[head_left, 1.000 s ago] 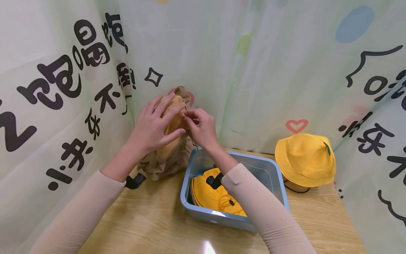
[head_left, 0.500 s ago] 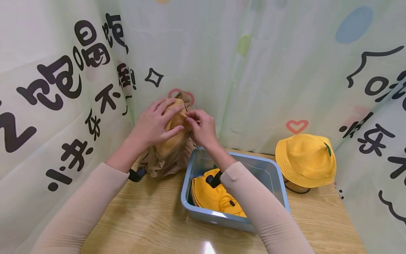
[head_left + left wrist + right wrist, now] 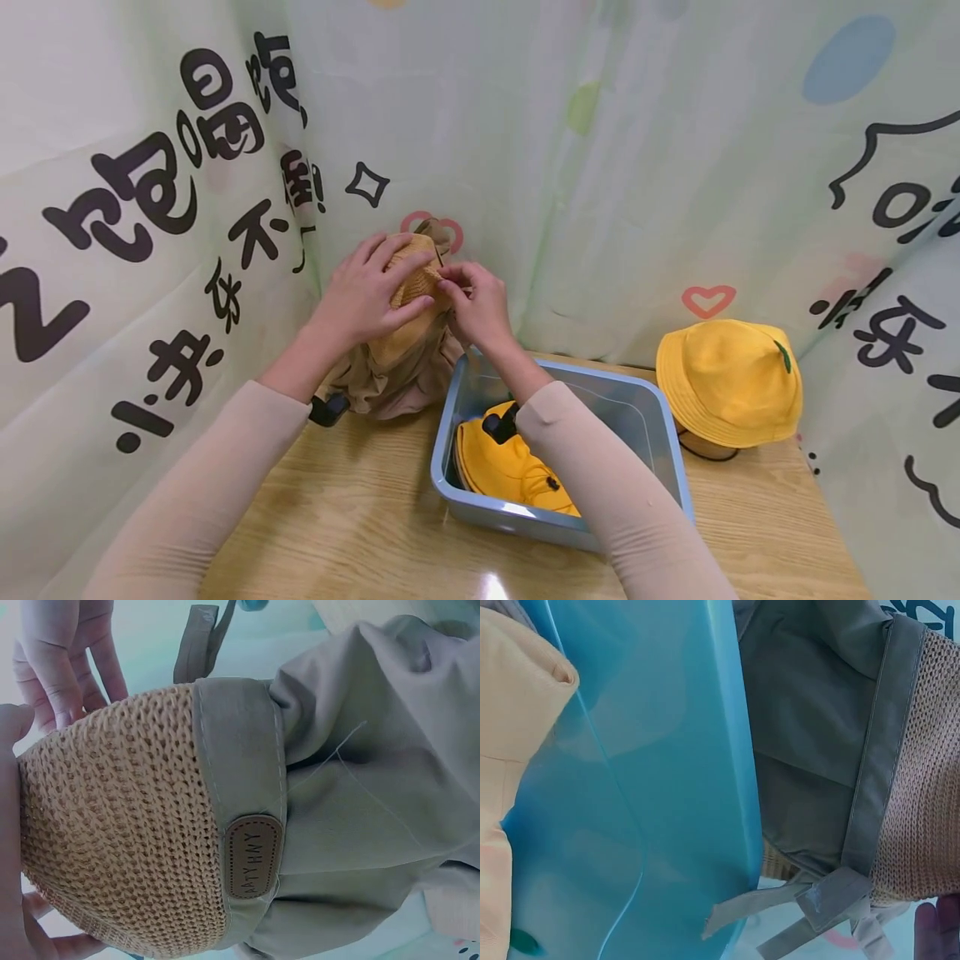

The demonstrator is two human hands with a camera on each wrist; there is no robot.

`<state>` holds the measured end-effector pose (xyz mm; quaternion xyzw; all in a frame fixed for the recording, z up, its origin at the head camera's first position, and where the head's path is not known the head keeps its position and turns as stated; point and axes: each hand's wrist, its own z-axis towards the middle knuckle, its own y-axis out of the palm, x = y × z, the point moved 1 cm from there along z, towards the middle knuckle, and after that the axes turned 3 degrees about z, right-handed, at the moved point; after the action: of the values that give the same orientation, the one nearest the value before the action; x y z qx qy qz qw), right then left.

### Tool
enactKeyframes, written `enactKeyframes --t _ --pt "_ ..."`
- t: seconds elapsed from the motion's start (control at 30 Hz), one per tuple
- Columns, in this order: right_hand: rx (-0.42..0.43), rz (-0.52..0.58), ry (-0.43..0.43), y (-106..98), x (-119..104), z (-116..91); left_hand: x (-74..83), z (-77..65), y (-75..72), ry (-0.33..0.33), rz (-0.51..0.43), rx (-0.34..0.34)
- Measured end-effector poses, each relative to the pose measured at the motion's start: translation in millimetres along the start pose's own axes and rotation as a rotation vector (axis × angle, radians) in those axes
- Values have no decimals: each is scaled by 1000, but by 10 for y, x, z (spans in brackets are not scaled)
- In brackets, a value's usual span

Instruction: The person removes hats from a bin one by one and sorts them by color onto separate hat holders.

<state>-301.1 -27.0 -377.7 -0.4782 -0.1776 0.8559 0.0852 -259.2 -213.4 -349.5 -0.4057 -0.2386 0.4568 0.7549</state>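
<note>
- One hat with a woven tan crown and loose khaki cloth below (image 3: 392,346) sits toward the back left of a pale wood-grain table (image 3: 360,500), near the curtain; what lies under it is hidden.
- The left hand (image 3: 358,287), fingers straight and spread, rests across the crown.
- Thumb and forefinger of the right hand (image 3: 478,304) pinch the crown's edge on the side toward the bin.
- Seen from the left wrist, a stitched khaki band (image 3: 240,742) circles the base of the crown, bearing a brown oblong patch with lettering (image 3: 254,855).
- Gathered khaki cloth strips (image 3: 829,904) hang at the hat's edge in the right wrist view.
- Just beside the hat is a rectangular blue plastic bin (image 3: 510,508), with yellow cloth headwear (image 3: 491,462) inside.
- To its right, a yellow bucket hat (image 3: 723,379) displays a small green leaf (image 3: 784,356).
- Pale long sleeves (image 3: 217,475) cover the person's forearms.
- Behind it all hangs a pale green curtain (image 3: 480,125) printed with black characters and red hearts.
</note>
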Motion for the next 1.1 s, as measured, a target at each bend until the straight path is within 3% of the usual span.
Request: enactKeyframes --t 0.5,0.8,1.1 --pt "10 -34 36 41 87 -12 -20 38 97 -27 2 -37" --pt "-39 -28 -30 140 82 -38 -117 26 184 -64 1 -53" --pt "-94 -72 -26 164 94 -78 -193 -20 261 -60 9 -66"
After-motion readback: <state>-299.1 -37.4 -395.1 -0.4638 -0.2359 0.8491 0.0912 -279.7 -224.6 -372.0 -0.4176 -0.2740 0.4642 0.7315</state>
